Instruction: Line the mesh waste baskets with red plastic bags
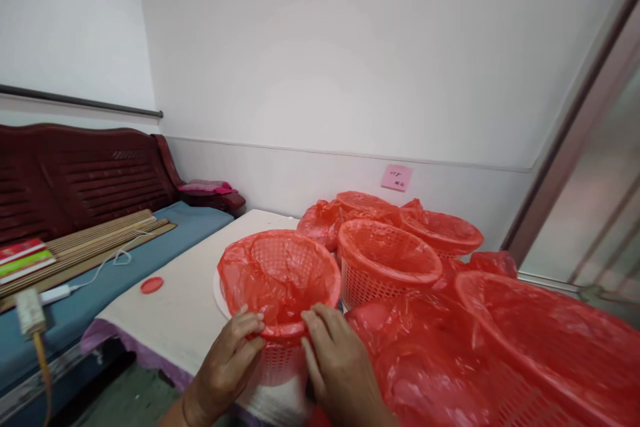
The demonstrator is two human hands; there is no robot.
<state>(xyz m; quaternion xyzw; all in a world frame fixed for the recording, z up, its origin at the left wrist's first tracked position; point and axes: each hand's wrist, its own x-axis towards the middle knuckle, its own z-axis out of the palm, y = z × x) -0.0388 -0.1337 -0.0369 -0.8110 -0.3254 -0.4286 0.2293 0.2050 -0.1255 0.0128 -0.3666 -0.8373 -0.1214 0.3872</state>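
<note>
Basket (278, 365) of red mesh stands at the lower centre of the frame on a white plate (218, 292), near the front edge of the table (170, 310), with a thin red bag (280, 273) pushed down inside it and folded out over the rim. Left hand (227, 355) is curled on the near rim, fingertips pinching the bag's edge against it. Right hand (341, 363) lies just beside it with fingers stretched along the rim; whether its thumb grips underneath I cannot tell. By the look of it the step in hand is seating the bag's edge around the rim. The film looks bunched at the near side, so pulling it even calls for a light, spreading tug. More lined baskets (387, 260) crowd the right of the frame
</note>
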